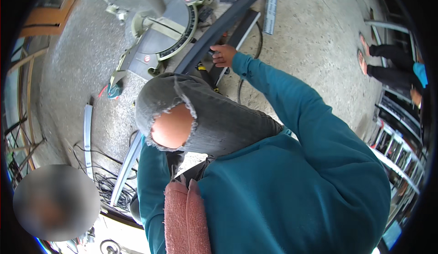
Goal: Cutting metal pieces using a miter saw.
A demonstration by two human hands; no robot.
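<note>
A rough concrete floor [315,21] spreads around the seated or crouching worker, with another person's legs [388,59] well off to the right and loose black cable [107,188] heaped near on the left. On the far left side stands a mitre saw [153,46], and just right of it a long dark grey profile [224,25] slants from beside the worker's knee [171,128] toward the far right. The right hand [223,55] is at that profile's right edge, fingers curled and the index finger and thumb toward it; whether it grips the profile or only rests against it, I cannot tell. The left hand is hidden, its sleeve [153,181] passing behind the knee, so its state cannot be told; the hands seem well apart. A dark-and-white strip [244,28] lies beyond the right hand, and a yellow-and-black tool [205,74] sits just left of it. The step in hand looks like handling or steadying the profile beside the saw; a next move would call for sure hold of its edge, clear of the strip and tool.
</note>
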